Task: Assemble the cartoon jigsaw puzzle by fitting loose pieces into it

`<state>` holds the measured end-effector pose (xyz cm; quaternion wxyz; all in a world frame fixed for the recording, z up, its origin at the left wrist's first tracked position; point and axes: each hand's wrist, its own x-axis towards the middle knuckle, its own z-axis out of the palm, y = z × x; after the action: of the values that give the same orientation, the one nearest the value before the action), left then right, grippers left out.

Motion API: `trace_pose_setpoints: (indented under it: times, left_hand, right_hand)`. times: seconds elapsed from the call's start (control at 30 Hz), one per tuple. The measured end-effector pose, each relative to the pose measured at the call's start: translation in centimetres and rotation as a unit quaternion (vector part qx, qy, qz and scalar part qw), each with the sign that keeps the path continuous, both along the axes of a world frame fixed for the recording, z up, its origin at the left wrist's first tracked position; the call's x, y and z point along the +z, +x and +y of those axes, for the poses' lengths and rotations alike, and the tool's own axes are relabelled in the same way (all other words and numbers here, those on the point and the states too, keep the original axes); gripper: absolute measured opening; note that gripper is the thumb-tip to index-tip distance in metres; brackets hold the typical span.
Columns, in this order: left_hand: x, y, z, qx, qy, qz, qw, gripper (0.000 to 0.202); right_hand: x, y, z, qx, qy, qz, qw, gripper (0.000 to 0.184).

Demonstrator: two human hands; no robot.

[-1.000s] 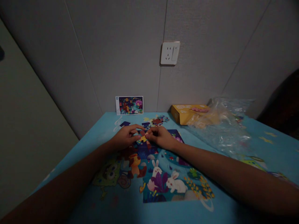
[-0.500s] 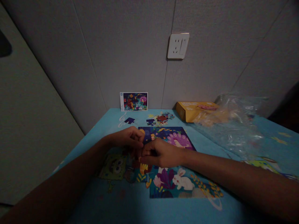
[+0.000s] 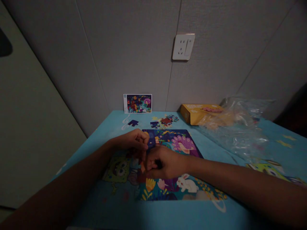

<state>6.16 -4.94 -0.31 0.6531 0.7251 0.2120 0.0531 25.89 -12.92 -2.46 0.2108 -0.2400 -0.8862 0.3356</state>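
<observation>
A colourful jigsaw puzzle (image 3: pixel 188 185), mostly joined, lies flat on the table, showing a white rabbit, a pink peacock and flowers. At its left side my left hand (image 3: pixel 134 142) is closed, fingers curled down; what they grip, if anything, is hidden. Close beside it, my right hand (image 3: pixel 165 163) is closed in a pinch low over the puzzle's left part. An orange-red bit of a puzzle piece (image 3: pixel 143 167) shows at its fingertips. The yellow tulip section (image 3: pixel 150 185) lies in line with the rabbit section. Both hands cover the puzzle's left middle.
Loose puzzle pieces (image 3: pixel 166 121) lie behind the puzzle, with a dark blue piece (image 3: pixel 133 123) to their left. A picture card (image 3: pixel 137 103) leans on the wall. A yellow box (image 3: pixel 201 111) and a clear plastic bag (image 3: pixel 240 134) sit at right on the patterned tablecloth (image 3: pixel 115 204).
The yellow tulip section has shifted down and now lines up with the rabbit section's lower edge. My right hand has moved slightly down; my left hand has barely moved.
</observation>
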Motion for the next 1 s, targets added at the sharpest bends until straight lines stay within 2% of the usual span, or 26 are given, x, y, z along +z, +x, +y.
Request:
trace_pose_setpoints:
  times: [0.13, 0.27, 0.4, 0.57, 0.77, 1.0]
  left_hand:
    - [-0.20, -0.07, 0.12, 0.008, -0.008, 0.001, 1.000, 0.037]
    - [0.08, 0.03, -0.09, 0.014, -0.009, -0.003, 1.000, 0.039]
    - [0.14, 0.07, -0.14, 0.010, -0.015, -0.008, 1.000, 0.038]
    - [-0.47, -0.05, 0.29, -0.005, -0.020, -0.033, 0.999, 0.033]
    - [-0.50, -0.07, 0.31, -0.003, -0.018, -0.038, 0.999, 0.033]
    - [-0.21, 0.15, -0.01, 0.008, -0.035, -0.040, 0.999, 0.034]
  right_hand:
    - [-0.11, 0.04, 0.02, 0.005, 0.036, 0.000, 0.999, 0.008]
    - [0.32, 0.21, -0.04, 0.013, 0.031, 0.007, 0.999, 0.014]
    - [0.26, 0.25, 0.19, 0.039, 0.030, 0.023, 0.999, 0.011]
    - [-0.26, 0.19, 0.66, 0.090, 0.017, 0.037, 0.995, 0.011]
    - [-0.22, 0.06, 0.55, 0.055, 0.042, 0.010, 0.998, 0.017]
    - [-0.33, -0.07, 0.66, 0.076, 0.039, 0.000, 0.996, 0.011]
